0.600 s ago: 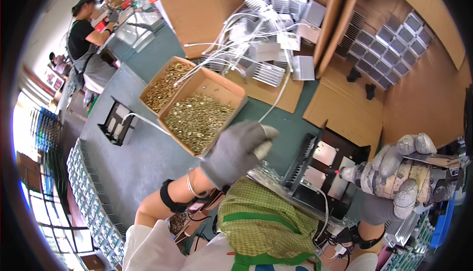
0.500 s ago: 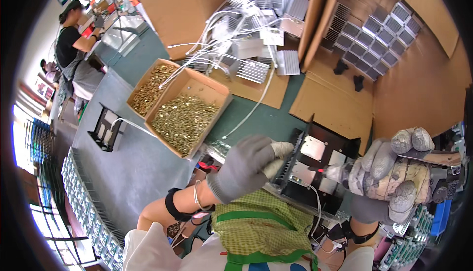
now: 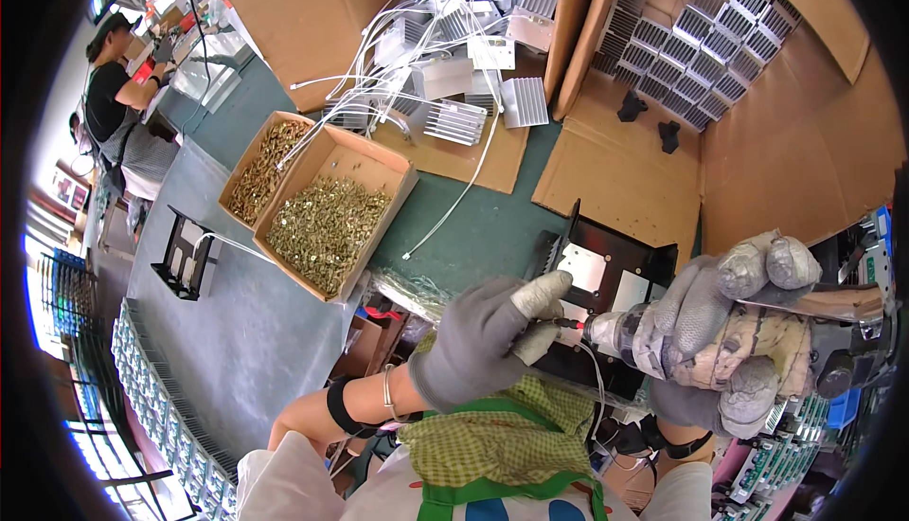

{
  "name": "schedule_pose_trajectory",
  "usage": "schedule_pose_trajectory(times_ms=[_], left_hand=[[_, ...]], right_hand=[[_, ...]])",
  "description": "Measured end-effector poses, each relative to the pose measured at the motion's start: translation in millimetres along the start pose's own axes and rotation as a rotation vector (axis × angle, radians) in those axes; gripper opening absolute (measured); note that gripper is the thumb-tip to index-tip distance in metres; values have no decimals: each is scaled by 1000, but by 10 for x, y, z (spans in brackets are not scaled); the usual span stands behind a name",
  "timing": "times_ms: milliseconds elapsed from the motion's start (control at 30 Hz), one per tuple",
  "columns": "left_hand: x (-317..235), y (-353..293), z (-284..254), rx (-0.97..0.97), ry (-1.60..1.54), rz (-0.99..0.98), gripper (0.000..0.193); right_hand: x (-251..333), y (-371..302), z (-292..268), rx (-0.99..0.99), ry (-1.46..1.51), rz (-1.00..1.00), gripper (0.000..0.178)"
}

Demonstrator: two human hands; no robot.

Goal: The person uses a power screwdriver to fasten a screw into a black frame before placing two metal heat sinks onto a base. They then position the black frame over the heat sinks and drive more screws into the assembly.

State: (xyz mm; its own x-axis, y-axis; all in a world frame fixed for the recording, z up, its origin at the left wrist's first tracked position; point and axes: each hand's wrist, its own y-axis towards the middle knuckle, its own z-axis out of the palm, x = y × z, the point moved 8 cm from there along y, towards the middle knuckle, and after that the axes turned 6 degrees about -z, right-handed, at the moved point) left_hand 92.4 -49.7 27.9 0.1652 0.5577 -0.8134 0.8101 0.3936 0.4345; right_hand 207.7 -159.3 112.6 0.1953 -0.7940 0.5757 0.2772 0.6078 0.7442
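My right hand (image 3: pixel 703 308), in a grey glove with wrapped fingertips, grips a power screwdriver (image 3: pixel 772 341) bound in worn tape. The tool lies nearly level and its red-ringed bit (image 3: pixel 571 323) points left. At the bit's tip is my gloved left hand (image 3: pixel 473 343), thumb and forefinger pinched close together; whatever is between them is too small to make out. Under both hands lies a black metal casing (image 3: pixel 615 237) with silver plates (image 3: pixel 581 267) inside and a white cable (image 3: pixel 598 379) running from it. The hands hide part of the casing.
Two cardboard trays hold small brass-coloured screws (image 3: pixel 327 237) and darker ones (image 3: pixel 268 170). Behind them are heaped silver heatsinks (image 3: pixel 454 123) with white cables. A large carton (image 3: pixel 786 170) holds rows of heatsinks. Another black casing (image 3: pixel 185 256) lies left. A person (image 3: pixel 123 109) stands far left.
My left hand has left the casing's side edge and now pinches at the bit's tip. The screwdriver has shifted left to meet it. The whole view has moved slightly.
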Motion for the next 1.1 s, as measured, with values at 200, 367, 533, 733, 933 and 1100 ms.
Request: schedule_pose_trajectory(times_ms=[200,367,533,733,933,1100], left_hand=[[-90,5,67,54,188,183,69],[416,38,39,103,170,-220,89],[615,12,220,151,83,-281,89],[674,-27,239,191,62,-291,84],[605,-10,210,187,66,-285,80],[568,75,-310,165,396,-138,55]], right_hand=[[-275,5,0,-66,33,46,62],[-449,-215,-369,-477,-397,131,60],[-670,-187,-517,-457,-196,116,48],[-820,-175,-479,-402,-481,191,63],[-954,-177,-407,-298,-552,268,54],[-974,-201,-416,-334,-468,287,48]])
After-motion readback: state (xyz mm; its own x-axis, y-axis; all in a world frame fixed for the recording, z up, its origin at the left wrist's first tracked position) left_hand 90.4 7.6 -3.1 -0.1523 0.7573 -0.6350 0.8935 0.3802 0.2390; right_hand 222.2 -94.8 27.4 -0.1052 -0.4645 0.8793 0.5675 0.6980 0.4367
